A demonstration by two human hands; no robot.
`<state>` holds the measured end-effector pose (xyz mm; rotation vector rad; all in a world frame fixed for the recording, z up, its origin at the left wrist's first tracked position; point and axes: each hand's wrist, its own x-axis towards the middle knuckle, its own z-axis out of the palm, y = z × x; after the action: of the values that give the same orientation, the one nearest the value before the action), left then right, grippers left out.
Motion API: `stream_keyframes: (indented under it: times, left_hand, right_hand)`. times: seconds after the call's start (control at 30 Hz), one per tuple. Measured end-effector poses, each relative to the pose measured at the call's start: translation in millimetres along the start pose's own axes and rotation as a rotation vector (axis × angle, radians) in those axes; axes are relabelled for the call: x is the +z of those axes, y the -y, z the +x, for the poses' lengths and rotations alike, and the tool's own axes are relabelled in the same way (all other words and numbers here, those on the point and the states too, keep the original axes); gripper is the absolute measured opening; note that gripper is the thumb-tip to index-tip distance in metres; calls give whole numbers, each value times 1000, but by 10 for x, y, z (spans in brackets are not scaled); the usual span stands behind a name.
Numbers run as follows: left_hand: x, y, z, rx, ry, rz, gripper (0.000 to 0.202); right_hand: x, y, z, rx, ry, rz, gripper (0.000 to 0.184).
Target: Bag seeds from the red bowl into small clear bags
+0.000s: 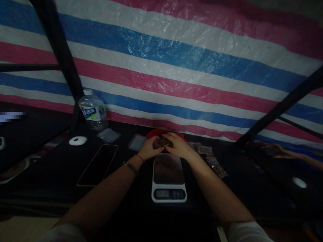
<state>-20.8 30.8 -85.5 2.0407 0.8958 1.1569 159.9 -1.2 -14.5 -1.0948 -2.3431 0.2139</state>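
My left hand [149,148] is closed on the edge of a small clear plastic bag [158,143]. Close against it, my right hand [178,145] curls its fingers and thumb around small brown pieces [167,141]. Whether those pieces lie inside the bag or loose at its mouth, I cannot tell. Both hands are over a red tray [157,131], mostly hidden beneath them. On the near side of the hands is a white digital scale [169,176] with a dark flat platform; its display is too dim to read.
Filled bags of brown pieces [217,168] lie right of my right forearm. Clear flat bags [137,143], a phone [98,165], a white mouse-like object [78,140] and a large plastic bottle [93,111] are leftward. Behind hangs a striped sheet [176,77]. Another person's hand [280,151] shows far right.
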Motion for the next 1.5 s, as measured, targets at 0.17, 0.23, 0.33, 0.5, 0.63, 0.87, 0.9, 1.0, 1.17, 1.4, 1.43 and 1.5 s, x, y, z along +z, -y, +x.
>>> stream_keyframes:
  times: [0.17,0.23,0.33,0.5,0.63,0.87,0.9,1.0,1.17,1.4,1.43,1.5]
  left_hand:
    - [14,27,-5,28,13,-42,36]
    - [15,24,-10,24,19,-17,33]
    - [10,7,-17,7,14,17,34]
    - [18,10,-15,-11,3,11,36]
    - [34,37,-8,-24,-7,-16,35]
    - [15,-16,-22,-31,-2,-70,32]
    - [17,-6,-20,-32,-3,-81,31]
    - [23,56,4,-79,-69,-216,34]
    - [-56,96,65,-284,-195,-869,39]
    - [-202,-3,50,-376,45,-1294,50]
    - [-205,-2,43,-386,69,-1294,52]
    - [-204,21,29,-417,122,-1295,55]
  right_hand:
    - [-74,68,57,-25,68,-30,47]
    - [-97,95,70,6,73,-39,40]
    - [-121,131,83,-5,73,-18,31]
    - [-85,137,103,-20,11,96,38]
    - [27,39,67,88,-63,211,50]
    - [118,-143,-129,125,-55,207,49]
    - [121,-162,-169,136,-72,214,47]
    - [135,-193,-315,193,-111,331,43]
    - [165,-98,-543,204,44,374,49]
    - [57,-19,-466,50,-6,228,61]
    - [15,-6,-401,31,-66,228,59]
    - [-55,41,-235,-23,-147,225,50]
